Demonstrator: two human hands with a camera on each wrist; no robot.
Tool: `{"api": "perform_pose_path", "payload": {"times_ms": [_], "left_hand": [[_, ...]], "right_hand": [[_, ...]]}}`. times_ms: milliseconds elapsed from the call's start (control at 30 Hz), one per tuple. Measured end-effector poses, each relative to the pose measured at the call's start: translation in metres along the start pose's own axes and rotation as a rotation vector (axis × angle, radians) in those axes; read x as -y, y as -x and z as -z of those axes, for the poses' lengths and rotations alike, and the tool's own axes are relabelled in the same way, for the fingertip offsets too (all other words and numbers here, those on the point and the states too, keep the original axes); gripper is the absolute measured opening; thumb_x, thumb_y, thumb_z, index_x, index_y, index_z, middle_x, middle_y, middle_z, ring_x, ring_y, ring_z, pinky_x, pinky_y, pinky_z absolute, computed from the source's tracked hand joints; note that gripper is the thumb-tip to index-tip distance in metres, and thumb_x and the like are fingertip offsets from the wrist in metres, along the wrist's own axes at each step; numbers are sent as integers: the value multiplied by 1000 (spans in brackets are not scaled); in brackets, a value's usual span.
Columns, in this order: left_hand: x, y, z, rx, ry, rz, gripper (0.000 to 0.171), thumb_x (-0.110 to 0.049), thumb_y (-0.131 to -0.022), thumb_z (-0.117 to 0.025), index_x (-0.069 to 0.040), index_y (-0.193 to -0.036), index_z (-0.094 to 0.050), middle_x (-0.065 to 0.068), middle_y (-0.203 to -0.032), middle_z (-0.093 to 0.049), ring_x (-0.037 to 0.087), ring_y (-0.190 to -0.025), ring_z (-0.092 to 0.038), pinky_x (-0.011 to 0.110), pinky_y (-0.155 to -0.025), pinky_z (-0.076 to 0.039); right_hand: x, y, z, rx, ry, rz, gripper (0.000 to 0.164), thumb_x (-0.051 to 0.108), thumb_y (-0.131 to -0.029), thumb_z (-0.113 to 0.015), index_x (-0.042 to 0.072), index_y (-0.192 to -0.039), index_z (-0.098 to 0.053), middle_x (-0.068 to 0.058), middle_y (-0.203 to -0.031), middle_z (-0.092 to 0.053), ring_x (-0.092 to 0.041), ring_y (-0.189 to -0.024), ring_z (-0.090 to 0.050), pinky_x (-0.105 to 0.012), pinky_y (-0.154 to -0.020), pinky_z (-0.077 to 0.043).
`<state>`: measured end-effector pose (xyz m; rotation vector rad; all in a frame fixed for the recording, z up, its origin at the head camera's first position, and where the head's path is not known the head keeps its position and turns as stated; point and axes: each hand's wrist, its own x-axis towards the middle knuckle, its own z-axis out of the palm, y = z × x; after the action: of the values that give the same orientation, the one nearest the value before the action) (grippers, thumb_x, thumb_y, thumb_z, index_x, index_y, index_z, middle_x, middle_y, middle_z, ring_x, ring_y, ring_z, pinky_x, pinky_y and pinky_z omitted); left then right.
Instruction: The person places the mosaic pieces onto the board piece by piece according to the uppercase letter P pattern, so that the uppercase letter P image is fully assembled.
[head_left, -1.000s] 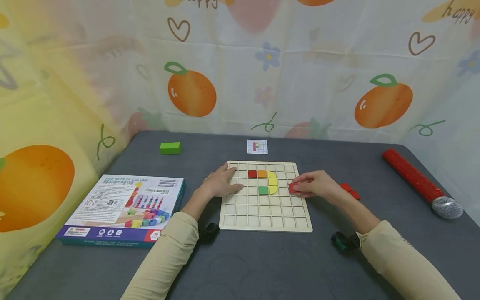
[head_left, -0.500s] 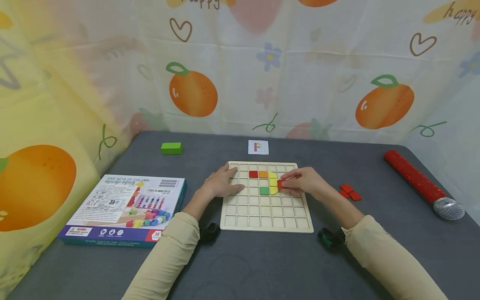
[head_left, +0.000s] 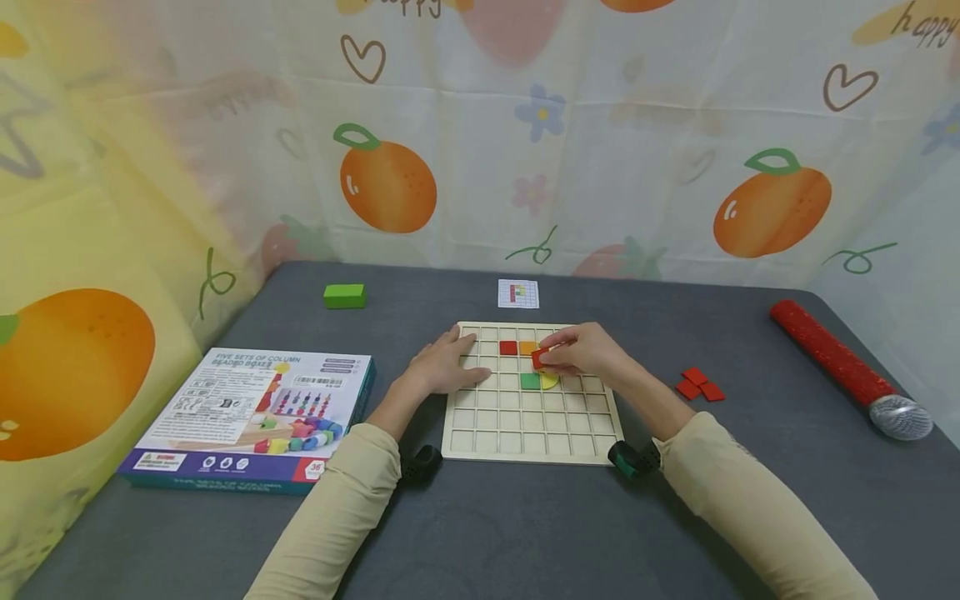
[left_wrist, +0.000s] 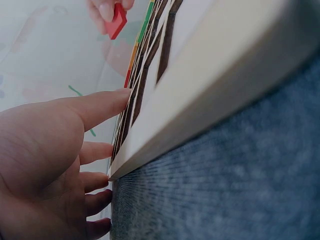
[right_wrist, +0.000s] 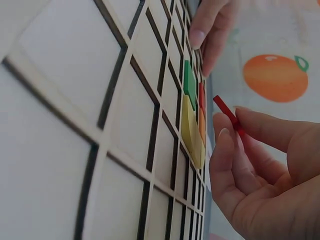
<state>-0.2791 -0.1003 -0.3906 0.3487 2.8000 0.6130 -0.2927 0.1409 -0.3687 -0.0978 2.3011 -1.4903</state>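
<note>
A wooden grid board (head_left: 491, 421) lies on the grey table. My left hand (head_left: 442, 364) rests with spread fingers on its left edge, as the left wrist view also shows. Between thumb and fingers my right hand (head_left: 581, 350) pinches a red square tile (right_wrist: 227, 111), tilted and held above the board. In the cells sit another red tile (head_left: 508, 347), an orange tile (head_left: 527, 347), a green tile (head_left: 530, 381) and yellow pieces (right_wrist: 190, 130). The right hand partly hides the yellow ones in the head view.
Several loose red tiles (head_left: 693, 377) lie right of the board. A small pattern card (head_left: 518, 293) lies behind it. A green block (head_left: 344, 296) stands at the back left, a boxed game (head_left: 247, 417) at left. A red microphone (head_left: 840, 358) lies at far right.
My right hand has carried the red tile leftward, from the board's right edge to over the coloured pieces near the middle. The left hand has stayed at the left edge.
</note>
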Motion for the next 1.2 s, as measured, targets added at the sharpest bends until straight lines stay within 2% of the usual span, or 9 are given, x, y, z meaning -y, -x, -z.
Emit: {"api": "perform_pose_path", "payload": {"times_ms": [267,467,633,833,1200], "left_hand": [[-1,0,0,-10,-1,9,73,-44,-93,-58,-10,-150,-30,16,-157,-13,30,-143,-12,52,-111,-13],[-2,0,0,-7,-2,14,73,-44,-92,-59,-10,-150,-30,16,-157,-13,30,-143,-12,52,-111,-13],[-2,0,0,-2,-8,18,74,-45,-92,-58,-11,-151,-30,15,-157,-13,29,-143,-12,52,-111,-13],[-1,-1,-1,-2,-4,19,74,-45,-92,-58,-11,-151,-30,15,-157,-13,29,-143,-12,52,-111,-13],[1,-3,-2,-3,-12,24,74,-47,-92,-58,-12,-151,-30,15,-157,-12,29,-143,-12,53,-111,-13]], "right_hand": [[8,-7,-10,-55,108,-48,28,14,-84,-75,4,-110,-70,-13,-110,-60,-17,-81,-64,-27,-69,-53],[10,-11,-14,-49,82,-40,28,11,-85,-74,1,-111,-69,-15,-107,-61,-18,-79,-69,-29,-71,-54],[10,-15,-18,-48,85,-35,27,10,-84,-74,0,-109,-69,-15,-106,-64,-17,-75,-69,-28,-69,-54],[14,-18,-24,-29,34,-52,24,5,-84,-73,-2,-107,-69,-16,-99,-66,-17,-72,-69,-28,-68,-55],[14,-21,-33,-27,77,-44,22,7,-85,-73,0,-106,-70,-15,-102,-66,-18,-75,-69,-29,-69,-55]]}}
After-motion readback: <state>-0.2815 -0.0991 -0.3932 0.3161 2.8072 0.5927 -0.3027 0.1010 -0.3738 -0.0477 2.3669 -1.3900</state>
